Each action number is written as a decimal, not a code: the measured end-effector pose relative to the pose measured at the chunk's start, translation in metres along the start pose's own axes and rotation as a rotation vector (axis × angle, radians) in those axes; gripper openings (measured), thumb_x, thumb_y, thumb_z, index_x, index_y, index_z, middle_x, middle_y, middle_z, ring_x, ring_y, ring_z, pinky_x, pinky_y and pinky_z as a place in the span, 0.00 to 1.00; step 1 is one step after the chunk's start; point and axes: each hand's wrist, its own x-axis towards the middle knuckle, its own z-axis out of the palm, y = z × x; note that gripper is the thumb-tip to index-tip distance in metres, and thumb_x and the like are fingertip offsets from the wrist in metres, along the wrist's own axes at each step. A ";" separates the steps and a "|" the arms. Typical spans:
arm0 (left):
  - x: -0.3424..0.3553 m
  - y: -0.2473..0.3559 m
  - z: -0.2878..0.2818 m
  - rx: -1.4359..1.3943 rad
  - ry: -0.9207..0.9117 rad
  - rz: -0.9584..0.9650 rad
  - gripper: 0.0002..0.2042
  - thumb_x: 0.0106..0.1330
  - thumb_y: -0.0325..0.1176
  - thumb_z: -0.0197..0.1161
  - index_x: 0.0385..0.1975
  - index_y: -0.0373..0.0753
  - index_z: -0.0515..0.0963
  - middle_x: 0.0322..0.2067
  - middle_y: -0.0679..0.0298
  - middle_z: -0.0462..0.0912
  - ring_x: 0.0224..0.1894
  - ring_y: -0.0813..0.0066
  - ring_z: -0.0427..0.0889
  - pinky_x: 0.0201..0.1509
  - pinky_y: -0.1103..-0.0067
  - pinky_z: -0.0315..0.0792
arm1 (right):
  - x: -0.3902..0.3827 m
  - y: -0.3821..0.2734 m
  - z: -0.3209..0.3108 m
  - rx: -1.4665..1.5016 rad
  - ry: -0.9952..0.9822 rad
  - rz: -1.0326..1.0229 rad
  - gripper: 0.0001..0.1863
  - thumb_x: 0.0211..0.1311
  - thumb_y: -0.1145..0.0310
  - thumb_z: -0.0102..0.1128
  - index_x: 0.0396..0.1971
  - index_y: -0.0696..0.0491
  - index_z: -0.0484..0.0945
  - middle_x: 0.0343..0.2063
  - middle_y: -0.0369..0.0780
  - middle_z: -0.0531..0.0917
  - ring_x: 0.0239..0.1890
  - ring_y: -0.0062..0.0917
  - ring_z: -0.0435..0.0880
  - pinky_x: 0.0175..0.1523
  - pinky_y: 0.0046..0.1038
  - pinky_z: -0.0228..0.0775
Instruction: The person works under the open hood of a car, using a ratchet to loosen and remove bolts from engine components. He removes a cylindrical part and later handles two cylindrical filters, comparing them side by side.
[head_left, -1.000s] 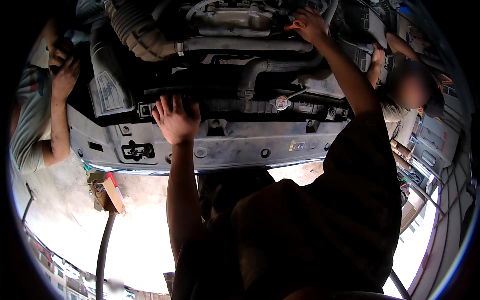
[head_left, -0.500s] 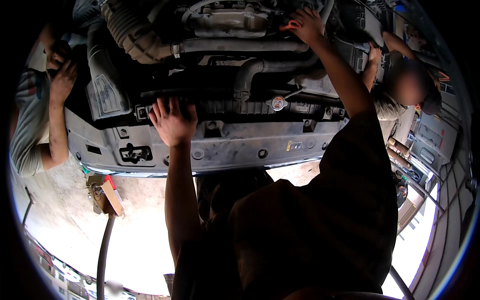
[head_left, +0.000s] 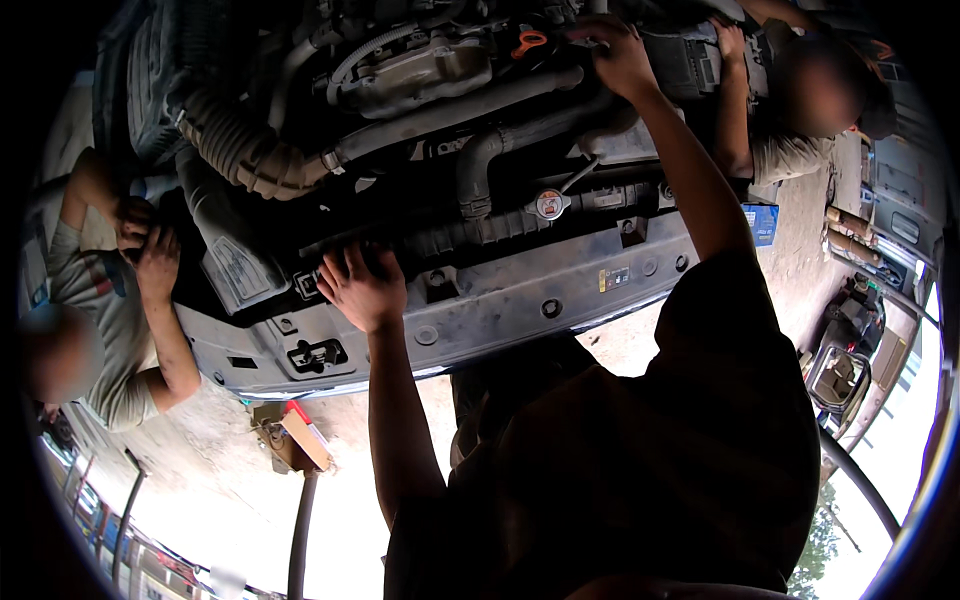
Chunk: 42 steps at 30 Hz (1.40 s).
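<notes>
My left hand (head_left: 365, 288) lies on the front radiator support panel (head_left: 460, 305) of an engine bay, palm down with fingers spread. Nothing shows in its grasp. Farther off to the right, my right hand (head_left: 622, 58) reaches over the engine with its fingers stretched to the left, partly in shadow. Beside those fingertips, a small gap away, sits an orange dipstick loop (head_left: 530, 42). Between my arms are a radiator cap (head_left: 551, 205) and a black elbow hose (head_left: 478, 165). A long grey pipe (head_left: 460, 108) runs across behind them.
Two co-workers lean in, one at the left with clasped hands (head_left: 148, 240), another at the right with a hand (head_left: 730, 42) on the bay's edge. A ribbed intake hose (head_left: 235, 150) lies at the left. An opened cardboard box (head_left: 300, 440) stands on the floor.
My right hand has let go of the orange dipstick loop and moved to its right. The view has tilted and turned; my left hand stays on the panel.
</notes>
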 end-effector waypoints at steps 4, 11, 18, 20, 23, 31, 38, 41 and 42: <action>0.001 0.001 -0.001 0.001 0.008 0.008 0.18 0.66 0.43 0.62 0.51 0.42 0.77 0.50 0.54 0.78 0.53 0.52 0.76 0.62 0.58 0.64 | -0.097 -0.101 -0.045 -0.121 0.036 0.352 0.16 0.63 0.71 0.60 0.50 0.45 0.83 0.49 0.40 0.81 0.55 0.43 0.77 0.62 0.43 0.68; 0.106 0.041 -0.001 -0.291 0.148 0.290 0.15 0.65 0.29 0.63 0.51 0.40 0.77 0.45 0.58 0.80 0.51 0.51 0.77 0.58 0.61 0.67 | -0.184 -0.153 -0.041 0.085 -0.106 0.424 0.34 0.62 0.55 0.64 0.68 0.50 0.70 0.64 0.45 0.71 0.62 0.43 0.71 0.67 0.44 0.63; 0.311 0.268 0.076 -0.187 -0.552 0.562 0.20 0.66 0.46 0.70 0.48 0.37 0.84 0.39 0.59 0.90 0.47 0.64 0.89 0.52 0.70 0.78 | -0.192 -0.148 -0.034 0.100 -0.049 0.432 0.35 0.53 0.64 0.68 0.65 0.48 0.73 0.66 0.41 0.70 0.65 0.38 0.71 0.66 0.41 0.64; 0.308 0.318 0.098 0.095 -0.787 0.490 0.21 0.59 0.45 0.73 0.45 0.35 0.84 0.40 0.55 0.90 0.47 0.58 0.89 0.52 0.68 0.78 | -0.195 -0.154 -0.037 0.138 -0.084 0.445 0.35 0.52 0.65 0.68 0.65 0.47 0.74 0.66 0.41 0.70 0.65 0.37 0.71 0.66 0.40 0.65; 0.287 0.341 0.122 0.480 -0.822 0.391 0.20 0.64 0.50 0.71 0.49 0.45 0.86 0.52 0.56 0.87 0.57 0.54 0.85 0.59 0.58 0.79 | -0.188 -0.149 -0.040 0.165 -0.022 0.439 0.34 0.51 0.65 0.69 0.63 0.47 0.76 0.65 0.40 0.71 0.64 0.35 0.71 0.66 0.38 0.65; 0.280 0.354 0.128 0.539 -0.815 0.454 0.19 0.60 0.43 0.76 0.48 0.40 0.85 0.52 0.54 0.87 0.58 0.52 0.84 0.61 0.57 0.76 | -0.197 -0.142 -0.037 0.240 -0.075 0.488 0.35 0.53 0.64 0.70 0.65 0.45 0.74 0.68 0.39 0.69 0.67 0.34 0.70 0.67 0.39 0.64; 0.268 0.349 0.137 0.772 -0.709 0.455 0.29 0.70 0.64 0.54 0.52 0.45 0.85 0.58 0.60 0.85 0.68 0.53 0.73 0.76 0.53 0.51 | -0.198 -0.143 -0.036 0.254 -0.064 0.507 0.32 0.56 0.62 0.69 0.63 0.47 0.75 0.68 0.39 0.69 0.67 0.33 0.70 0.67 0.37 0.64; 0.284 0.342 0.136 0.747 -0.757 0.494 0.34 0.68 0.64 0.59 0.61 0.39 0.80 0.59 0.55 0.83 0.71 0.48 0.71 0.74 0.46 0.50 | -0.197 -0.141 -0.034 0.255 -0.045 0.493 0.31 0.56 0.62 0.68 0.62 0.48 0.76 0.67 0.39 0.71 0.67 0.32 0.70 0.67 0.37 0.64; 0.290 0.338 0.138 0.716 -0.770 0.532 0.34 0.67 0.63 0.61 0.60 0.39 0.80 0.58 0.55 0.84 0.71 0.49 0.70 0.74 0.45 0.51 | -0.198 -0.141 -0.033 0.252 -0.047 0.495 0.31 0.56 0.62 0.68 0.62 0.49 0.76 0.67 0.39 0.71 0.67 0.32 0.70 0.67 0.36 0.64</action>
